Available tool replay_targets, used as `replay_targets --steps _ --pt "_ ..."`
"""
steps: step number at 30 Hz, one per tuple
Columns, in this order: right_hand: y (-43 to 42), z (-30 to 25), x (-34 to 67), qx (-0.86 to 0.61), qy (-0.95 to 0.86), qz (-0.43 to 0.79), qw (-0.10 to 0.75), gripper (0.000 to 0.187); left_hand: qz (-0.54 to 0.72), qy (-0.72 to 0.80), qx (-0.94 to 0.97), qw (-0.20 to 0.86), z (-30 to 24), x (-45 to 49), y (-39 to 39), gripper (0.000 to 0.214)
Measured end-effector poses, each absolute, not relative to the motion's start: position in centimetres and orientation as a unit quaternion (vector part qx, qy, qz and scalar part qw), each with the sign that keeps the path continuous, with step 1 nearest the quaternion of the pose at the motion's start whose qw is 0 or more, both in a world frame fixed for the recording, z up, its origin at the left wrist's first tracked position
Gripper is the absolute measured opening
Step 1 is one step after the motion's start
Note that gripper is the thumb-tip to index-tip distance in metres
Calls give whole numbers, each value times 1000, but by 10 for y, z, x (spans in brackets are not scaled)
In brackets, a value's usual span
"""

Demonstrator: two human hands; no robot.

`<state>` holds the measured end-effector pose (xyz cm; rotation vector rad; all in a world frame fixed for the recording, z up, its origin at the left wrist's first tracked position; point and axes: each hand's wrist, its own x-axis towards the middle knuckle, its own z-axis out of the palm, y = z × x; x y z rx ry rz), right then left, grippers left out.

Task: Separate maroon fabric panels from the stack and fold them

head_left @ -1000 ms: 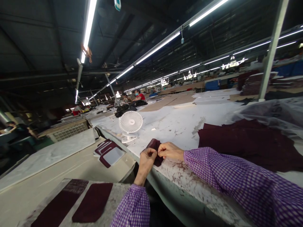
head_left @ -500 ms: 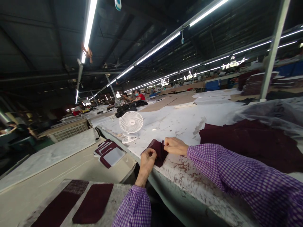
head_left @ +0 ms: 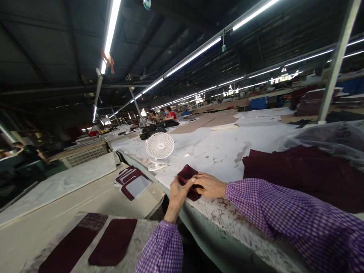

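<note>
A small dark maroon fabric piece [head_left: 187, 172] lies on the white-covered table near its front edge, partly hidden under both hands. My left hand [head_left: 178, 192] grips its near left side, thumb reaching right across the cloth. From the right, my right hand [head_left: 210, 185] closes its bent fingers on the same cloth, the fingertips meeting my left thumb. On the lower left surface lie two flat maroon panels [head_left: 113, 242], [head_left: 72, 242]. A pile of maroon pieces with pale backing [head_left: 136, 185] sits left of the table edge.
A white clip fan [head_left: 159, 146] stands just beyond my hands. To the right lies a large stack of maroon fabric [head_left: 295, 170], beside clear plastic sheeting [head_left: 335, 138]. Black cloth [head_left: 155, 129] and people are farther back. A metal post [head_left: 337, 64] rises at right.
My right hand has come down and nearer, its fingers now meeting my left thumb over the cloth. The raised fold of fabric lies flatter. The view has shifted slightly.
</note>
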<state>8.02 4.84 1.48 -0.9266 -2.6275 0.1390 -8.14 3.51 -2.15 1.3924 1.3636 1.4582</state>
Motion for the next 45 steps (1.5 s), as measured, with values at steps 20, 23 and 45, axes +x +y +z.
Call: replay_targets --steps 20,23,45 --pt "71 -1 84 -345 -909 114 204 34 702 450 329 443 0 -136 10 16" --pt "71 9 89 -381 -880 103 263 58 631 479 499 352 11 -125 -15 23" --pt "-31 90 57 -328 -874 238 267 31 647 441 526 331 -9 -70 -106 62"
